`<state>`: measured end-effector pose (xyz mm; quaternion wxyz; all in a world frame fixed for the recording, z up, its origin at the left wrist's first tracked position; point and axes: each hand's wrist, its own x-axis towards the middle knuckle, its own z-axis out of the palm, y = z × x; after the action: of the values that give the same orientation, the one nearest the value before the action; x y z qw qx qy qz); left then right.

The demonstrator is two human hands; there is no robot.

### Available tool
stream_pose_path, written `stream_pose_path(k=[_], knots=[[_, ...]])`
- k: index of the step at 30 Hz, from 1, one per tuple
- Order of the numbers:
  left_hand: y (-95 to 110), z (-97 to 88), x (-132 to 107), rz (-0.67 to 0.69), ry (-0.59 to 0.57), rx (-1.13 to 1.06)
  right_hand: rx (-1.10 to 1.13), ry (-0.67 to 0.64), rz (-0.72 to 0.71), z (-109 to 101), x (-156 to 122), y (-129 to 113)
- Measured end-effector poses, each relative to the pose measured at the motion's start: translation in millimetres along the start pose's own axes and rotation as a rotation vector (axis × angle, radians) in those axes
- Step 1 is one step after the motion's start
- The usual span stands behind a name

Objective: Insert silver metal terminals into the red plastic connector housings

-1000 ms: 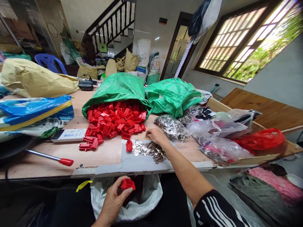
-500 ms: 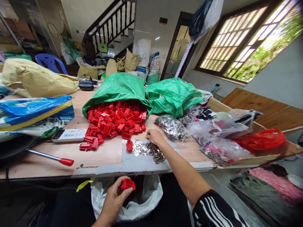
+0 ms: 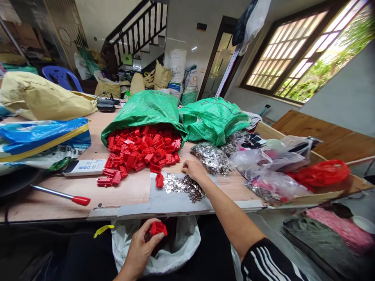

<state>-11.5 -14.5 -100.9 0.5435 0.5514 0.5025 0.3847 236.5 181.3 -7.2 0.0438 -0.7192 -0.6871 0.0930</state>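
My left hand [image 3: 140, 248] is below the table edge, fingers closed on a small red plastic piece [image 3: 158, 228], above a white plastic bag [image 3: 181, 246]. My right hand [image 3: 192, 170] reaches across the table, fingertips pinched together at the far edge of a pile of small silver metal parts [image 3: 183, 186] lying on a grey cardboard sheet [image 3: 172, 202]. What it pinches is too small to see. A heap of red plastic pieces [image 3: 140, 150] spills from a green sack [image 3: 146, 107] just beyond.
On the wooden table [image 3: 58, 208] lie a white remote [image 3: 84, 167], a red-tipped metal rod [image 3: 63, 195], a blue-and-white sack [image 3: 41, 142], a second green bag [image 3: 213, 119], clear bags of metal parts [image 3: 213, 158] and a red bag [image 3: 322, 172].
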Motion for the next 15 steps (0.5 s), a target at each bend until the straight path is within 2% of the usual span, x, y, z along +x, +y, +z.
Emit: stream_pose_path(k=[15], knots=[[-1.2, 1.0, 0.6, -0.006, -0.006, -0.019, -0.014, 0.003, 0.082, 3.7, -1.8, -7.3]])
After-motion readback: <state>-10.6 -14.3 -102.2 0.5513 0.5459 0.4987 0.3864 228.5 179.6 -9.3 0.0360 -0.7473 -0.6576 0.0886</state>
